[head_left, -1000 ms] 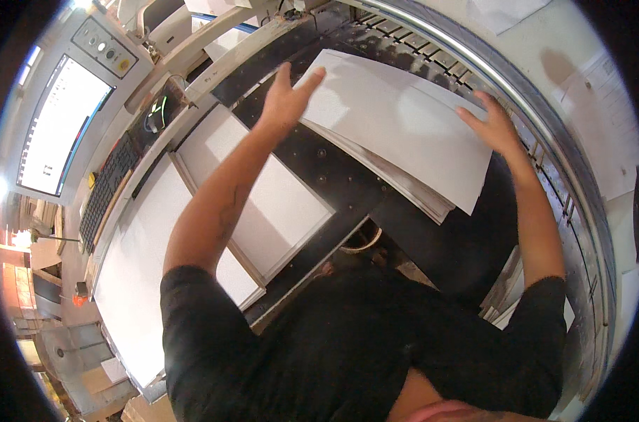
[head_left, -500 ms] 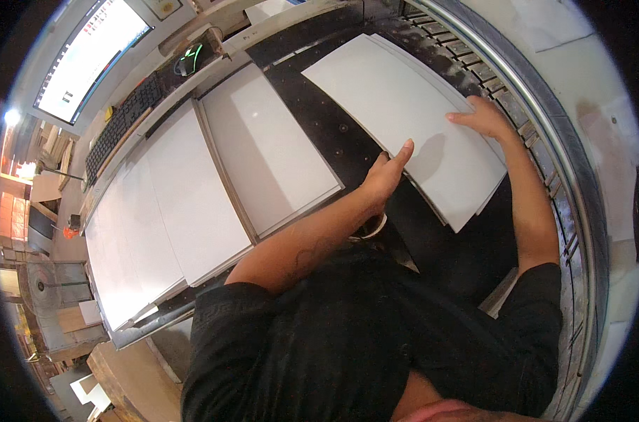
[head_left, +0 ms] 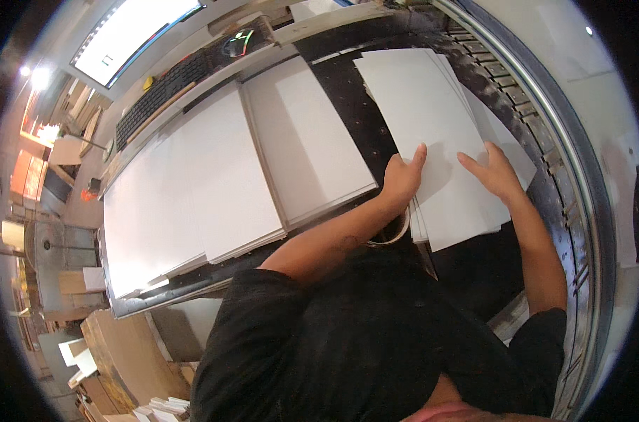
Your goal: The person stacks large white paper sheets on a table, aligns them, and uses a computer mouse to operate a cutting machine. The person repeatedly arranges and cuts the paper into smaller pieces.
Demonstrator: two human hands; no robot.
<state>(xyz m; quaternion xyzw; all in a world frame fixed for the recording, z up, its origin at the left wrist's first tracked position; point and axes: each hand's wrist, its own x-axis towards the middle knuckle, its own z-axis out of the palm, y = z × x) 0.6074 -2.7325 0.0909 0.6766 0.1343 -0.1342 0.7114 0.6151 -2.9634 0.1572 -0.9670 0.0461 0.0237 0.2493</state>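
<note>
A stack of thin white panels (head_left: pixel 425 98) lies before me on the right, its sheets fanned out unevenly. One lower panel (head_left: pixel 506 137) juts out to the right from under the others. My left hand (head_left: pixel 402 177) grips the stack's left edge, thumb on top and fingers at the side. At the opposite edge, my right hand (head_left: pixel 497 174) has its thumb over the top sheet and its other fingers by the edge, partly hidden. Close under my left wrist sits a ring like a tape roll (head_left: pixel 402 231), mostly covered by my arm.
More white panels (head_left: pixel 186 190) lie in stacks to the left, with another panel pile (head_left: pixel 309 133) beside them. Beyond are a keyboard (head_left: pixel 161 95), a lit mouse (head_left: pixel 238 42) and a monitor (head_left: pixel 133 35). A curved metal rail (head_left: pixel 544 105) bounds the black bed (head_left: pixel 474 264) on the right.
The stack has spread, with a lower panel now sticking out at the right. My right hand has come inward over the upper sheets, nearer my left. The view has shifted somewhat.
</note>
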